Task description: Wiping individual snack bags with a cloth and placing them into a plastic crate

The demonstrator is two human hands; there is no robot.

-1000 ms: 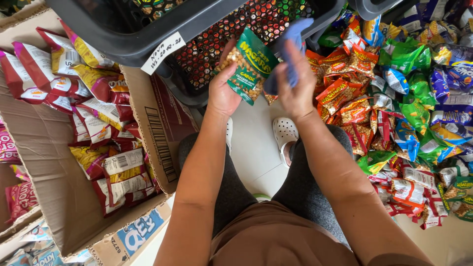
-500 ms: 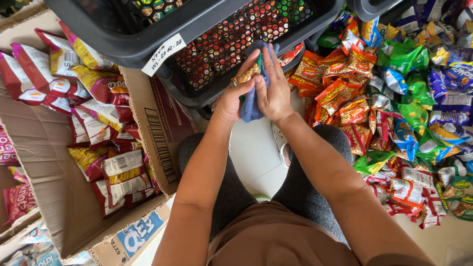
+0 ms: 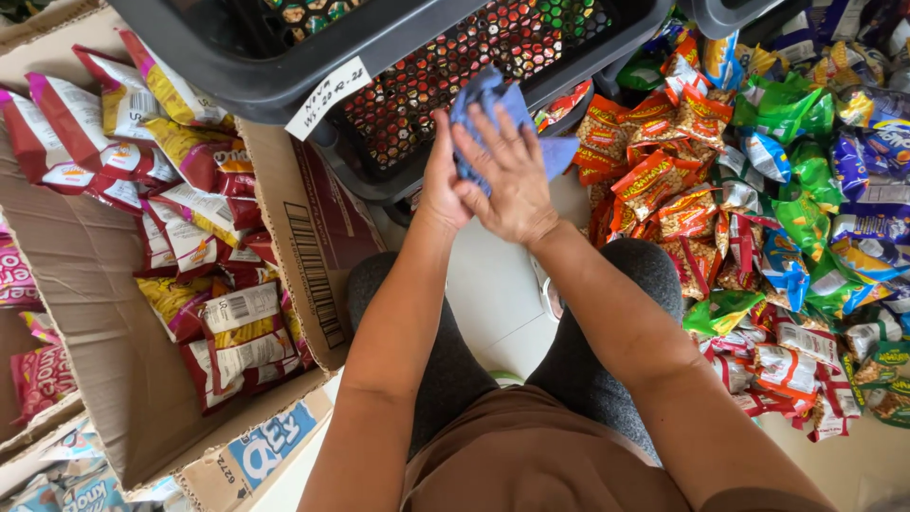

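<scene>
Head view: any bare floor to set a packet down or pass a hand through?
One free patch: pale floor between the knees, below the dark crates. Left is a cardboard box holding red-and-yellow packets. Right is a dense packet pile covering the floor. Both the left hand and the right hand press a blue cloth.

Bare floor strip (image 3: 498, 294) between knees left open. Way ahead blocked by dark crates (image 3: 398, 57). Left side walled off by cardboard box (image 3: 313, 237); right side crowded by snack packet pile (image 3: 777, 218).
</scene>
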